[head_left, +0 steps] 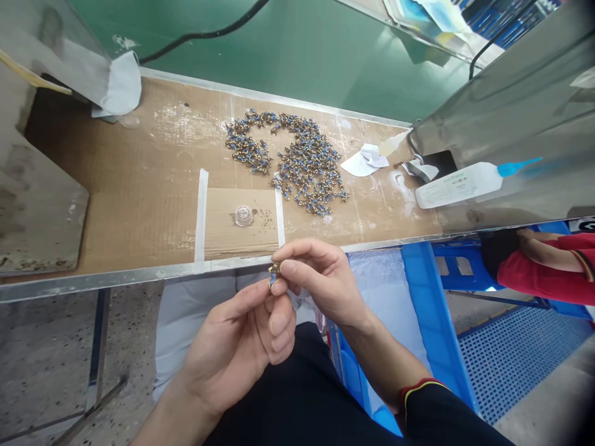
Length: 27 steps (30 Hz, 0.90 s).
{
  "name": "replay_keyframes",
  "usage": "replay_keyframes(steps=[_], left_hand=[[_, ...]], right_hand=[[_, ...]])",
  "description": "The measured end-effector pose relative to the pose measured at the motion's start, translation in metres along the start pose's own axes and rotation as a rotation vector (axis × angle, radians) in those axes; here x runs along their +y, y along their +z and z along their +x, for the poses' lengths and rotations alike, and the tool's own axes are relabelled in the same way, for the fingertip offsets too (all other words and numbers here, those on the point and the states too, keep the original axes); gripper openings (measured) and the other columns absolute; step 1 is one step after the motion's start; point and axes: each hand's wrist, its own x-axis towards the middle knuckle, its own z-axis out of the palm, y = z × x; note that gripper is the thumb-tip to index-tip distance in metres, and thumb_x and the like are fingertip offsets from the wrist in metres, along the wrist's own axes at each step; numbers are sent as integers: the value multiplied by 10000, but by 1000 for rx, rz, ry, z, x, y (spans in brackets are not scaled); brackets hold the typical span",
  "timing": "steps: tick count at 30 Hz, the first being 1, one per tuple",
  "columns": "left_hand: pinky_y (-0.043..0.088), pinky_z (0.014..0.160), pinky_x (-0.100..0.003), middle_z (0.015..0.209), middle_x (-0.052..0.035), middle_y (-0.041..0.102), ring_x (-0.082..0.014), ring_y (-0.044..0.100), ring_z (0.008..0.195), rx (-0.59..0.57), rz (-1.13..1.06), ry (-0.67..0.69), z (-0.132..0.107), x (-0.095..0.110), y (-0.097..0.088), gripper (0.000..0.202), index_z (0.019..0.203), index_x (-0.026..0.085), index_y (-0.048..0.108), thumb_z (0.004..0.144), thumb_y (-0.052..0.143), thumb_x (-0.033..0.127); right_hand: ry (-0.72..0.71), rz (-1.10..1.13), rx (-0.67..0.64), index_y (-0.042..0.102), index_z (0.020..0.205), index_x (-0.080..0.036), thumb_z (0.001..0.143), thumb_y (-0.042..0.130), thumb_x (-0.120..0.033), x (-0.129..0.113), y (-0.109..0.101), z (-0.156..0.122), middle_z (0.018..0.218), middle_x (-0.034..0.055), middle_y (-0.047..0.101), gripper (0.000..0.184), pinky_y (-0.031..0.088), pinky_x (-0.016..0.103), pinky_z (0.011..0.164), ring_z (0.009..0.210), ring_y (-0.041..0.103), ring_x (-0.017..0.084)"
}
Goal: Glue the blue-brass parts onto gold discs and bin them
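Just over the near edge of the bench, a small blue and gold-coloured metal piece [272, 279] is pinched between my two hands. My left hand [242, 337] grips its lower end between thumb and forefinger, with the other fingers curled. At its top, the thumb and forefinger of my right hand [323, 279] are closed on the same piece, partly covering it. A large pile of similar blue and gold pieces [311, 164] lies on the cardboard-covered bench [153, 173] beyond my hands. Nearer to me, a small clear round pot [243, 215] rests between two strips of white tape, with tiny specks beside it.
Crumpled white paper [365, 161] and a white bottle with a blue nozzle [460, 186] lie on the right. Metal panels [41, 204] flank the bench. A blue crate [430, 297] stands below, right of my lap. A person in red [548, 266] is farther right.
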Motion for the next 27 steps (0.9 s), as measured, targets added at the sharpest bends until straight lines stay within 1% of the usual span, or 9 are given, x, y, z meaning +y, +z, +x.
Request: replay_keyframes(steps=[4,7,9,11,13,15,18,22,27], left_hand=[[589,570,-215,688,-16,660,-126,642,581,10,-40,-7,1,1,-1,149,964,116,833,1078,804,208],[597,577,-219,694,-15,667,-125,631,586,62,-2,14,-1,2,-4,139,969,128,835,1071,823,221],[597,577,-226,703,-16,666,-130,616,598,112,59,48,-2,3,-6,138,976,141,834,1067,833,244],[592,572,-233,713,-15,658,-136,600,613,158,116,75,-3,3,-10,141,985,152,836,1054,852,273],[588,572,-240,721,-14,647,-141,590,629,193,148,73,-3,3,-16,145,1001,159,840,1044,863,296],[595,597,-252,738,-17,639,-149,590,654,215,165,50,-1,2,-22,147,1032,168,841,1063,839,312],[605,641,-268,769,-23,628,-162,588,697,216,192,21,1,2,-28,164,1075,185,832,1117,771,331],[607,658,-286,782,-27,614,-173,568,711,225,226,18,3,5,-30,186,1060,198,816,1140,736,346],[599,662,-289,785,-27,607,-173,551,712,228,236,21,6,7,-29,207,1051,204,808,1150,710,357]], right_hand=[[5,-6,13,865,1138,-270,1023,930,-466,3,2,-1,862,-7,813,236,563,282,669,755,724,162],[-40,-83,52,877,1168,-281,1016,930,-438,2,-11,2,939,2,833,225,604,300,727,781,735,164],[-136,-228,219,880,1174,-290,1018,915,-414,0,-32,6,1007,10,849,202,624,319,774,811,737,171],[-260,-411,457,872,1168,-287,1041,864,-389,-3,-61,13,1045,18,855,163,630,338,837,873,750,188],[-344,-620,590,860,1147,-267,1056,804,-358,-6,-91,20,1087,35,858,140,623,355,895,954,766,210],[-359,-838,563,851,1126,-247,1061,753,-321,-7,-113,27,1138,55,854,139,613,361,913,1014,773,228],[-356,-1037,448,840,1167,-243,1081,668,-240,-8,-125,37,1245,74,835,192,610,368,974,1113,769,241],[-375,-1120,356,825,1278,-224,1063,646,-150,-11,-127,49,1336,93,803,289,582,393,1125,1231,746,254],[-305,-1105,273,835,1252,-218,1021,704,-143,-21,-138,58,1270,76,785,276,604,373,1061,1091,758,230]])
